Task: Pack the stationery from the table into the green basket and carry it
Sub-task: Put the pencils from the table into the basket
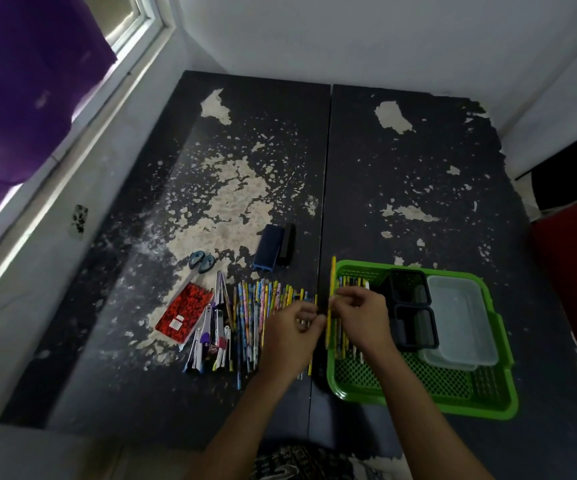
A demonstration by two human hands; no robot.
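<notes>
Our hands meet beside the green basket [422, 398].
Our right hand [361, 315] fingers pinch a yellow pencil [332, 292]; our left hand [292, 329] fingers curl loosely, holding nothing we can see.

A dark desk [401, 188] fills the middle of the frame, its black coating flaked away in pale patches, the largest left of centre. A seam runs down it from top to bottom. Along the left edge of the frame a purple curtain [20, 98] hangs beside a white window frame [134, 26], with a pale sill [55, 209] sloping below. White walls [349, 36] close the upper part. At the right edge sits a red object [574, 271], cut off, with a black shape [571, 171] above it.
</notes>
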